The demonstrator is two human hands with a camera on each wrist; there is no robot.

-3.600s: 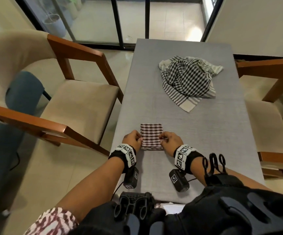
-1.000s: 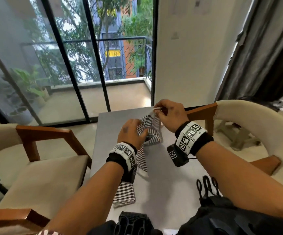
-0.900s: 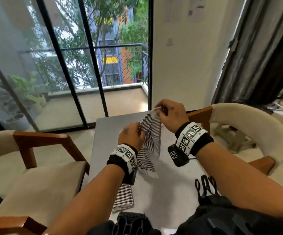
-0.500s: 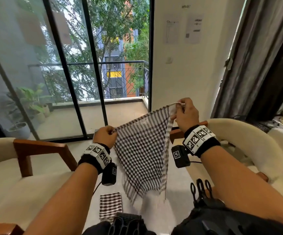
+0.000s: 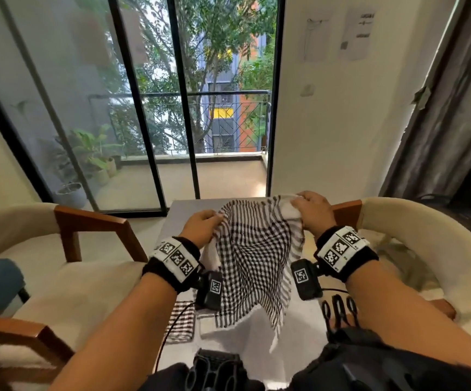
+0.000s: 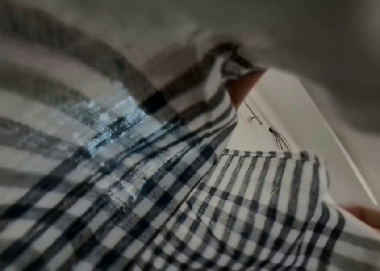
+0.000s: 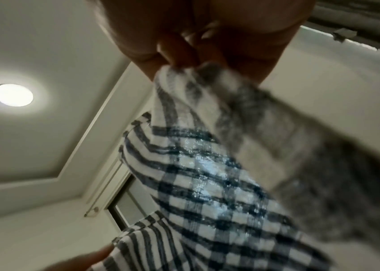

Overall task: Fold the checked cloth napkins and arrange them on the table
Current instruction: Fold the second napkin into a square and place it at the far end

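Both grips, left hand (image 5: 200,227) and right hand (image 5: 312,211), pinch the black checked napkin (image 5: 254,258) above the counter (image 5: 299,345) (armchairs (image 5: 67,266) on both sides); it hangs beside the folded napkin (image 5: 182,320), near the left edge.

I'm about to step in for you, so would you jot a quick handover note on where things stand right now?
Left hand: grips the left end of the black-and-white napkin's top edge.
Right hand: grips its right end.
The napkin hangs opened out between both hands above the grey table, unfolded.
Done: one small folded napkin lies on the table near the left edge, partly behind the left wrist.
Left: lay the held napkin flat, fold it, and set it by the folded one.
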